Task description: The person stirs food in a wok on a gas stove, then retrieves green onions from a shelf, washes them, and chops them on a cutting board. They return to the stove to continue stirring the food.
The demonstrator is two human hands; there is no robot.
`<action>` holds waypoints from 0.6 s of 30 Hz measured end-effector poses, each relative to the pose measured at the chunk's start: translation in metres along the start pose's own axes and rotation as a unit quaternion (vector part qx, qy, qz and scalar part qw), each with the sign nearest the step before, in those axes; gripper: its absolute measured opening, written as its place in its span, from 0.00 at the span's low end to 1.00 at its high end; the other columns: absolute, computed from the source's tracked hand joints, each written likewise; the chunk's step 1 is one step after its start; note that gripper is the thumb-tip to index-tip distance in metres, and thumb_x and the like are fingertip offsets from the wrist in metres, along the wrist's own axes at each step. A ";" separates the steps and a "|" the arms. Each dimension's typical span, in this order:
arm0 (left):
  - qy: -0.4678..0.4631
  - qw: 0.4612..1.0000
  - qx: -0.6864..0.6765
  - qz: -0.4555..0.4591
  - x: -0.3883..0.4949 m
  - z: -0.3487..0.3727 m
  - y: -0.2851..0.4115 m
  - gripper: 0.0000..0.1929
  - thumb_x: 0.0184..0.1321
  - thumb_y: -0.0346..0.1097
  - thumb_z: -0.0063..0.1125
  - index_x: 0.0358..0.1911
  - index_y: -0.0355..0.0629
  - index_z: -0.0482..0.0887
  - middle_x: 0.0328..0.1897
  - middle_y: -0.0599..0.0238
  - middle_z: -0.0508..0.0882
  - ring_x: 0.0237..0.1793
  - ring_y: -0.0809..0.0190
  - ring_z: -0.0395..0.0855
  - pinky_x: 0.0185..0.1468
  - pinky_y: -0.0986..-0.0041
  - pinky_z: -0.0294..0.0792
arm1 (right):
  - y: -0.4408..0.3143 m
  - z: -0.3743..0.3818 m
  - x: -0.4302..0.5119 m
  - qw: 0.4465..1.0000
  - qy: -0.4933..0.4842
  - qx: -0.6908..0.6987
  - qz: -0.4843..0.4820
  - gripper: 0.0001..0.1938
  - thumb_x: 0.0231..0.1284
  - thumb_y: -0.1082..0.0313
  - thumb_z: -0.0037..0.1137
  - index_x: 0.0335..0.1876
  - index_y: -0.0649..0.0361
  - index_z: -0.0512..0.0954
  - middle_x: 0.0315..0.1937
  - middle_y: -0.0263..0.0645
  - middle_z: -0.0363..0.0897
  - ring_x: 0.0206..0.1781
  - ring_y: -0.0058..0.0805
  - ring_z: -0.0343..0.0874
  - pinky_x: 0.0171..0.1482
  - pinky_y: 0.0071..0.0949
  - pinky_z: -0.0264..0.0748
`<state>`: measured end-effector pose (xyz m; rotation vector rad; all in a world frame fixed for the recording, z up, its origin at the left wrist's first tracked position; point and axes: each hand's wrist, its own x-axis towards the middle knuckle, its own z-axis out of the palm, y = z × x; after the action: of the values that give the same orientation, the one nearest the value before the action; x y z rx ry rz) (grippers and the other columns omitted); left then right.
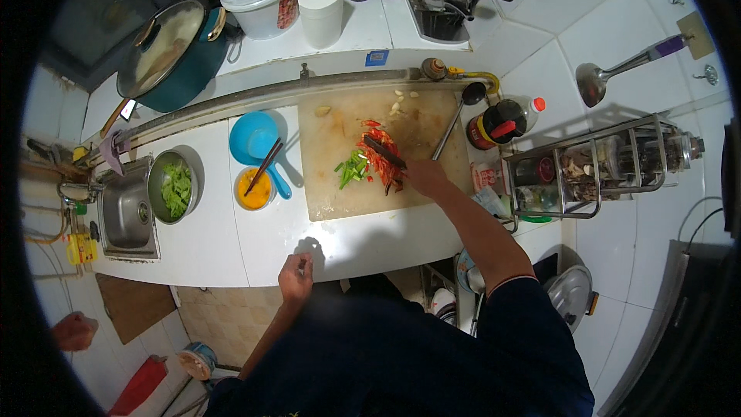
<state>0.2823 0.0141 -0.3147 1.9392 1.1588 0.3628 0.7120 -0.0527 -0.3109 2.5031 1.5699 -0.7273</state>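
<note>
My right hand (pixel 427 177) is closed on the handle of a kitchen knife (pixel 385 152), whose blade lies over a heap of chopped red chili (pixel 389 171) on the cutting board (pixel 330 197). Chopped green pieces (pixel 351 169) lie just left of the chili. Several pale garlic cloves (pixel 396 108) are near the board's back edge. My left hand (pixel 296 278) hovers near the counter's front edge with its fingers curled; whether it holds anything is hard to see. Further left, a bowl of beaten egg (pixel 255 197) with chopsticks (pixel 264 167) across it stands beside a blue ladle-like scoop (pixel 253 133).
Leafy greens fill part of a metal bowl (pixel 193 174) beside the sink (pixel 124 208). A lidded pot (pixel 191 84) stands at the back left. A ladle (pixel 448 130) lies along the board's right side, near sauce bottles (pixel 492 127) and a metal rack (pixel 596 185).
</note>
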 end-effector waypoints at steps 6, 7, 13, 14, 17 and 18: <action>-0.004 0.999 0.045 0.028 -0.006 0.001 -0.001 0.01 0.62 0.30 0.64 0.35 0.43 0.86 0.34 0.57 0.84 0.35 0.51 0.85 0.40 0.64 0.76 | 0.000 0.014 0.004 0.999 0.021 0.036 0.031 0.20 0.70 0.48 0.53 0.45 0.62 0.78 0.36 0.52 0.85 0.41 0.53 0.86 0.43 0.50 0.79; 0.012 0.998 0.041 0.053 -0.006 0.002 -0.001 0.01 0.63 0.30 0.63 0.35 0.43 0.86 0.34 0.57 0.84 0.35 0.51 0.85 0.40 0.63 0.76 | 0.001 0.015 0.004 0.998 0.030 0.038 0.033 0.21 0.70 0.48 0.53 0.44 0.62 0.78 0.36 0.52 0.85 0.41 0.53 0.86 0.44 0.51 0.79; -0.014 0.998 0.030 -0.047 -0.001 -0.001 0.021 0.03 0.64 0.27 0.61 0.38 0.42 0.86 0.33 0.56 0.83 0.35 0.52 0.83 0.40 0.63 0.75 | 0.007 0.025 -0.021 0.952 0.166 0.204 0.157 0.21 0.69 0.47 0.56 0.43 0.62 0.80 0.33 0.50 0.85 0.36 0.48 0.87 0.39 0.47 0.79; 0.002 0.999 0.033 -0.019 -0.002 0.000 0.022 0.03 0.64 0.27 0.61 0.38 0.42 0.86 0.33 0.57 0.83 0.34 0.52 0.83 0.40 0.63 0.75 | 0.015 0.030 -0.023 0.927 0.144 0.288 0.193 0.21 0.68 0.46 0.56 0.44 0.61 0.81 0.34 0.49 0.86 0.38 0.48 0.87 0.41 0.47 0.79; 0.040 0.998 0.044 0.036 -0.008 0.001 0.015 0.03 0.64 0.28 0.62 0.39 0.41 0.86 0.31 0.57 0.83 0.31 0.53 0.83 0.39 0.64 0.75 | 0.027 0.044 -0.028 0.877 0.086 0.406 0.243 0.22 0.66 0.45 0.59 0.46 0.60 0.82 0.33 0.46 0.86 0.37 0.47 0.87 0.41 0.46 0.79; 0.044 0.997 0.043 0.036 -0.012 0.002 0.011 0.03 0.64 0.29 0.62 0.39 0.42 0.86 0.31 0.58 0.83 0.30 0.54 0.83 0.38 0.64 0.75 | 0.031 0.051 -0.029 0.869 0.068 0.422 0.249 0.23 0.65 0.45 0.60 0.46 0.60 0.81 0.32 0.45 0.86 0.35 0.46 0.87 0.41 0.45 0.79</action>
<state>0.2842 0.0006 -0.3055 2.0625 1.1802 0.4472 0.7110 -0.1075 -0.3476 3.3958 0.5633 -1.3799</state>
